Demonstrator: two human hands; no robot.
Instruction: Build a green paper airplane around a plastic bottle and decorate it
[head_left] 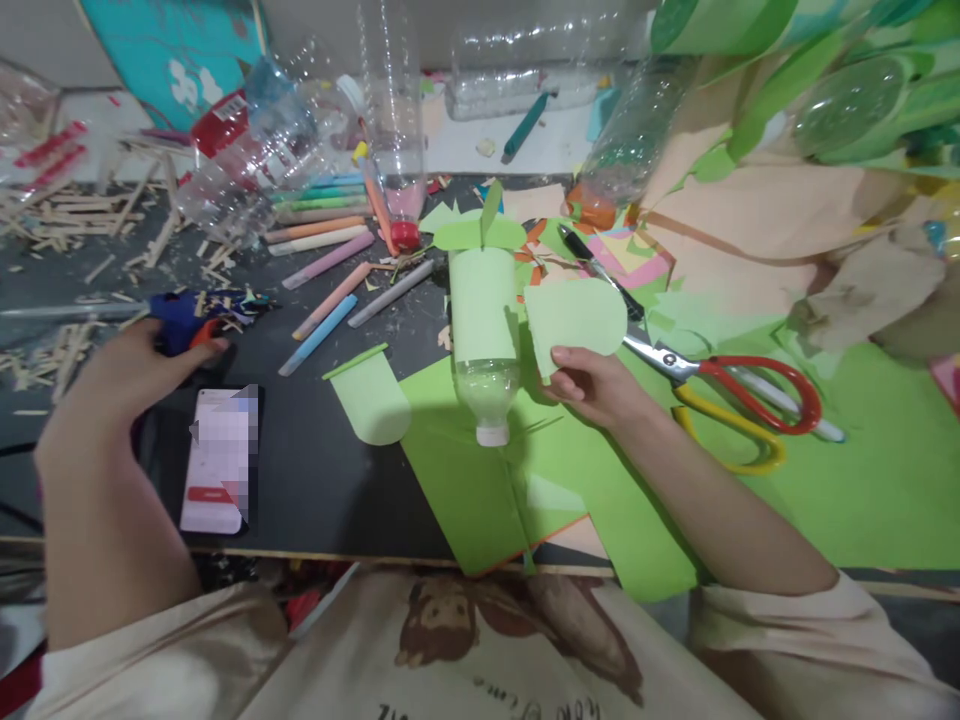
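Note:
My right hand (pixel 592 385) is closed on a light green paper cutout (pixel 574 318) with a rounded top, holding it by its lower edge just right of a small bottle wrapped in light green paper (pixel 484 335) that lies on the table with its white cap toward me. My left hand (pixel 124 375) reaches left and its fingers rest on a blue glue gun (pixel 184 318) with an orange trigger. A second rounded green cutout (pixel 371 398) lies left of the bottle. A phone (pixel 220 460) lies below my left hand.
Red and yellow scissors (pixel 739 400) lie on green paper sheets (pixel 862 460) at the right. Several chalk markers (pixel 330 265), clear plastic bottles (pixel 262 150) and wooden sticks (pixel 67 215) crowd the back and left of the dark table (pixel 315 490).

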